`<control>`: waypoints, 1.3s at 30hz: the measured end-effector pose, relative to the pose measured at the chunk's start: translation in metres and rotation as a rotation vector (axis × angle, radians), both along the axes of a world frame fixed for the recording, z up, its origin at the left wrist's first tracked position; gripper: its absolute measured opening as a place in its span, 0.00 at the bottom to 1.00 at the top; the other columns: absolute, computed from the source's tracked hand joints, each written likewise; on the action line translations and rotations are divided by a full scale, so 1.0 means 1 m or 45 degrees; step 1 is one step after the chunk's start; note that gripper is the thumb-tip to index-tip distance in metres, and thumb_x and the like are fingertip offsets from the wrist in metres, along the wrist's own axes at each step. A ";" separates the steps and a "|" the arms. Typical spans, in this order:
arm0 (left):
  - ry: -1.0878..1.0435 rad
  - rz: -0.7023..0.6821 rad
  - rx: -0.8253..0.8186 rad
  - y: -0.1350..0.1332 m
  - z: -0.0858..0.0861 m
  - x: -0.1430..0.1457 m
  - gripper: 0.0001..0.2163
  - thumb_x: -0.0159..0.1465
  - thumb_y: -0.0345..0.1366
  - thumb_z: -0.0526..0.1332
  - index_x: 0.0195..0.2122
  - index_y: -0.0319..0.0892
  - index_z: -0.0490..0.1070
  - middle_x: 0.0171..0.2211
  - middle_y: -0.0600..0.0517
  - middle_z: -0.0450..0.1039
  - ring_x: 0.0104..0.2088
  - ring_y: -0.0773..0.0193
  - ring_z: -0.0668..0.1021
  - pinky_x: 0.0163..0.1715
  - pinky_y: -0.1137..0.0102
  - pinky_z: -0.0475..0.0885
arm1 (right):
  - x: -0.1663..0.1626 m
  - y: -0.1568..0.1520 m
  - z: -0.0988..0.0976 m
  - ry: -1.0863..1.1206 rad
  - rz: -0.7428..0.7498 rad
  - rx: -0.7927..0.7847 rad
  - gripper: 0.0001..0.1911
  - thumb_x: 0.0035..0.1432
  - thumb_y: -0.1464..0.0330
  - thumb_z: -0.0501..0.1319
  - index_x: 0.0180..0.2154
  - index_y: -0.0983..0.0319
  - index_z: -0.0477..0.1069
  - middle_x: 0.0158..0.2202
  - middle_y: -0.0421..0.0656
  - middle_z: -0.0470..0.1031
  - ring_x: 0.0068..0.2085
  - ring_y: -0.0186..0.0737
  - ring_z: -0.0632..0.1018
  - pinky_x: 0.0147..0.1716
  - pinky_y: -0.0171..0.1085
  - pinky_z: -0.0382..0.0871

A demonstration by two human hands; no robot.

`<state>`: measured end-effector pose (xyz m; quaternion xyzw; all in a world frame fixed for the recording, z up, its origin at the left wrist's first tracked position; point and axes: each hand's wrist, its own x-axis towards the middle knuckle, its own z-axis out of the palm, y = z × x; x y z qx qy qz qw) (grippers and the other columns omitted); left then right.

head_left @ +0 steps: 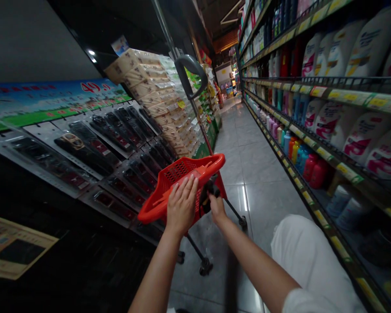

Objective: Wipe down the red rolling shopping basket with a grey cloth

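By the tall shelf [345,96] on the right, a narrow aisle is left, so its bottles [327,121] could be knocked if the cart were swung wide. On the left, packaged belts [91,141] could be snagged by the red basket [179,169], which is seen just beside them. The basket could be tipped by uneven pressure: its near rim is covered by the flat, unclosed left grip [183,198]. A black fitting [211,188] is grasped by the right grip [217,209]; slipping could follow, though firmness cannot be told.
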<state>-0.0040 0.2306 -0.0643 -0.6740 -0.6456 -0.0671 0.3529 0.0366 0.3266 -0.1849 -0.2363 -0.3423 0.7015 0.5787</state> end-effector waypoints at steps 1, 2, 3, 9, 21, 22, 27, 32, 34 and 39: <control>0.016 -0.003 -0.003 -0.006 0.000 -0.002 0.29 0.67 0.29 0.49 0.70 0.44 0.46 0.66 0.47 0.58 0.65 0.57 0.65 0.65 0.58 0.56 | 0.010 0.003 0.003 0.003 -0.035 -0.058 0.25 0.56 0.58 0.60 0.52 0.65 0.72 0.49 0.50 0.78 0.50 0.49 0.78 0.51 0.47 0.73; 0.026 0.001 0.001 -0.012 0.000 -0.006 0.29 0.67 0.29 0.49 0.70 0.44 0.46 0.66 0.47 0.59 0.65 0.57 0.65 0.64 0.58 0.56 | 0.020 0.006 0.006 -0.007 -0.091 -0.091 0.26 0.57 0.57 0.59 0.54 0.64 0.70 0.52 0.50 0.76 0.52 0.48 0.77 0.53 0.49 0.71; 0.028 0.012 0.011 -0.019 0.000 -0.010 0.29 0.67 0.29 0.49 0.70 0.43 0.46 0.66 0.47 0.59 0.64 0.57 0.65 0.64 0.58 0.57 | 0.029 0.008 0.010 -0.034 -0.166 -0.078 0.27 0.58 0.58 0.57 0.57 0.63 0.67 0.55 0.50 0.74 0.55 0.48 0.75 0.56 0.50 0.69; -0.081 0.138 0.077 -0.071 0.004 -0.047 0.25 0.69 0.37 0.51 0.67 0.43 0.54 0.61 0.44 0.67 0.61 0.54 0.69 0.60 0.56 0.63 | 0.068 0.033 0.040 -0.647 -0.430 0.801 0.30 0.62 0.68 0.53 0.65 0.56 0.57 0.71 0.45 0.47 0.71 0.47 0.49 0.67 0.54 0.49; -0.427 0.257 0.194 -0.084 -0.008 -0.051 0.20 0.70 0.44 0.49 0.59 0.43 0.67 0.44 0.46 0.74 0.48 0.56 0.74 0.60 0.51 0.62 | 0.070 -0.029 0.068 -1.217 -0.279 1.641 0.37 0.56 0.73 0.57 0.66 0.54 0.55 0.70 0.44 0.51 0.71 0.54 0.45 0.65 0.64 0.44; -0.440 0.257 0.185 -0.081 -0.008 -0.049 0.20 0.70 0.44 0.49 0.59 0.43 0.67 0.44 0.46 0.74 0.48 0.56 0.74 0.60 0.52 0.62 | 0.071 -0.027 0.071 -1.234 -0.277 1.647 0.36 0.56 0.73 0.57 0.65 0.53 0.56 0.70 0.43 0.53 0.71 0.53 0.47 0.65 0.62 0.45; -0.495 0.216 0.161 -0.057 -0.010 -0.037 0.20 0.70 0.41 0.49 0.59 0.44 0.66 0.45 0.47 0.74 0.48 0.57 0.73 0.62 0.51 0.60 | 0.071 0.011 0.079 -1.228 -0.442 1.360 0.31 0.57 0.73 0.54 0.62 0.53 0.62 0.66 0.45 0.60 0.69 0.49 0.55 0.64 0.57 0.52; -0.523 0.162 0.199 -0.019 -0.018 -0.019 0.18 0.69 0.36 0.50 0.57 0.40 0.67 0.48 0.44 0.74 0.51 0.55 0.73 0.61 0.52 0.62 | 0.062 0.012 0.078 -1.136 -0.404 1.408 0.28 0.55 0.74 0.55 0.58 0.54 0.67 0.64 0.44 0.63 0.68 0.53 0.55 0.63 0.62 0.48; -0.549 0.116 0.190 -0.008 -0.018 -0.016 0.18 0.68 0.34 0.50 0.57 0.40 0.67 0.49 0.43 0.74 0.52 0.55 0.73 0.60 0.52 0.64 | 0.064 0.011 0.077 -1.148 -0.339 1.524 0.27 0.55 0.74 0.56 0.57 0.53 0.68 0.63 0.44 0.65 0.67 0.53 0.57 0.63 0.62 0.47; -0.648 -0.114 0.032 0.001 -0.014 -0.031 0.18 0.68 0.33 0.50 0.58 0.40 0.65 0.54 0.43 0.73 0.55 0.56 0.73 0.58 0.57 0.67 | 0.082 0.050 0.082 -1.168 -0.344 1.527 0.25 0.56 0.73 0.56 0.55 0.54 0.70 0.61 0.45 0.68 0.65 0.51 0.62 0.63 0.57 0.53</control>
